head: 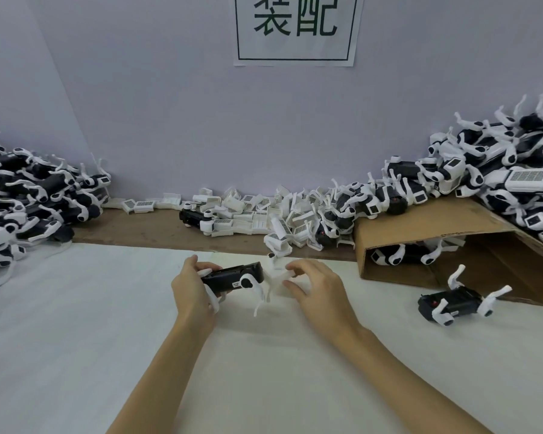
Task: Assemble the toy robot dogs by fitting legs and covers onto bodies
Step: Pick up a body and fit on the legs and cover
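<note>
My left hand grips a black toy dog body with white legs, held a little above the white table sheet. Just to its right, my right hand pinches a white cover piece close to the body's right end; the piece is blurred, and whether it touches the body I cannot tell. A heap of loose white covers lies along the wall behind my hands.
Piles of toy dogs rise at the left and at the right. A tipped cardboard box lies to the right with dogs inside. One dog lies upside down in front of it. White sheet covers the near table.
</note>
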A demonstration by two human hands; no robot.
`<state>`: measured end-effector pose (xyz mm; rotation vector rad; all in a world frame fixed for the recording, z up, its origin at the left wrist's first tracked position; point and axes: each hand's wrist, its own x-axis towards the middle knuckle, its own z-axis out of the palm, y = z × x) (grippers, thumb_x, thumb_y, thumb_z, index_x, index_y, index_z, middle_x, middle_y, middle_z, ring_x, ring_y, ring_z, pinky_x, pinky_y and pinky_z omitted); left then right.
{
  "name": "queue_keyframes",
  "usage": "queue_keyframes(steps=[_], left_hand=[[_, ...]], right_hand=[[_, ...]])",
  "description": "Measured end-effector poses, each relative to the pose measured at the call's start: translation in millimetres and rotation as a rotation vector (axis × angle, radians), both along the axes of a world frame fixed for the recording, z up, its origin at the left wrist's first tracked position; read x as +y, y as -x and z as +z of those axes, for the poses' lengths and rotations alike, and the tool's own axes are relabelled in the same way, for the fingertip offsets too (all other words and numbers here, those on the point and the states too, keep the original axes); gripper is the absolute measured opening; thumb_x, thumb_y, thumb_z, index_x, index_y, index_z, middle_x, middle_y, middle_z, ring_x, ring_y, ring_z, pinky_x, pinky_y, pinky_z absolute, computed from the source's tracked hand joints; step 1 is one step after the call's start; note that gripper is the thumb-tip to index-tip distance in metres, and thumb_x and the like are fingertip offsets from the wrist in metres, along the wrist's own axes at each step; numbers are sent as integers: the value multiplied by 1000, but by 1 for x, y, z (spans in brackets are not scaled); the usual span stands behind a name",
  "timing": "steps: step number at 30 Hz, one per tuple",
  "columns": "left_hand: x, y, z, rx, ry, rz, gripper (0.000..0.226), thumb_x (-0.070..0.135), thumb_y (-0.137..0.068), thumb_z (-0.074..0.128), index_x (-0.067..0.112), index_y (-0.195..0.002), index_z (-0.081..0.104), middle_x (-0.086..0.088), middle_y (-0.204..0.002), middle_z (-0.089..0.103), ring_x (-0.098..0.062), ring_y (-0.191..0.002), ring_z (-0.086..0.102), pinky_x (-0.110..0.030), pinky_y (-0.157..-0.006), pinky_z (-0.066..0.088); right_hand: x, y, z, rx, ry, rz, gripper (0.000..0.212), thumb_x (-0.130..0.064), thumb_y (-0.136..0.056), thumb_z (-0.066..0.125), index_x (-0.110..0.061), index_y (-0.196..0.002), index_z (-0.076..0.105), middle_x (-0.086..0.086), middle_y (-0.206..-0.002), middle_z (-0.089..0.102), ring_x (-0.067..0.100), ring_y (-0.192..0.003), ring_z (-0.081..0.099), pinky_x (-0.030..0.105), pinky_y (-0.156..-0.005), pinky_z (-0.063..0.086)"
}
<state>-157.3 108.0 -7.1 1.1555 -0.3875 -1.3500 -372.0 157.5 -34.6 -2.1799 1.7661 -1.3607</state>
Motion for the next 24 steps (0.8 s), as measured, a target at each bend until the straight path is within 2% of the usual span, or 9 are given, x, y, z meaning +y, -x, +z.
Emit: queue_keyframes(steps=[3,6,11,13,15,17,20,22,24], left_hand=[[4,8,1,-35,12,-35,51,29,-106,55,12,-58,62,0,-57,70,-30,-71,68,-36,-65,51],[9,16,3,-93,26,-77,53,29,-105,55,14,-55,63,-3,-68,71,-28,-74,67,-36,-69,49],[21,27,6,-200,85,-162,46,30,-107,52,12,-66,62,-6,-79,70,-28,-75,66,-34,-67,46],[25,30,5,-238,113,-187,48,31,-107,51,13,-64,64,-7,-80,71,-30,-77,67,-34,-67,46],[27,34,5,-268,142,-210,56,32,-107,51,18,-56,66,-7,-79,72,-32,-79,67,-36,-69,47],[29,37,4,-301,176,-234,60,33,-107,50,20,-51,67,-9,-79,73,-35,-82,67,-40,-74,49],[32,41,1,-339,221,-254,59,32,-107,50,18,-53,68,-9,-74,73,-36,-81,67,-46,-79,51],[33,42,0,-354,239,-263,59,31,-108,50,18,-52,67,-9,-73,72,-35,-79,67,-46,-78,51],[34,44,-1,-377,255,-271,60,31,-109,50,17,-53,67,-9,-74,72,-34,-78,66,-42,-75,52]], right_hand=[[24,12,0,-148,15,-18,19,-10,-89,81,-19,-105,74,-11,-101,72,4,-97,68,20,-89,52],[44,20,-4,-300,11,-56,21,-8,-89,81,-23,-103,74,-15,-97,73,4,-95,70,13,-87,51],[48,24,-1,-860,-175,-98,42,-11,-89,81,-29,-125,67,-5,-91,77,5,-88,74,12,-80,52],[46,27,1,-1016,-224,-59,35,-11,-89,81,-23,-121,74,-4,-92,77,7,-91,75,13,-82,53],[46,30,2,-1121,-266,-6,25,-12,-90,80,-21,-114,78,0,-96,80,15,-96,77,23,-92,56],[47,32,1,-1129,-277,17,20,-14,-91,80,-21,-110,79,3,-98,80,18,-96,78,29,-94,57],[48,33,0,-984,-250,-33,18,-18,-89,83,-27,-104,79,-3,-88,78,11,-85,75,19,-81,54],[48,34,-3,-856,-212,-81,17,-21,-86,85,-32,-98,79,-8,-74,70,7,-73,67,14,-71,49],[48,34,-4,-760,-191,-135,16,-26,-84,87,-34,-94,77,-9,-72,57,8,-69,56,16,-68,46]])
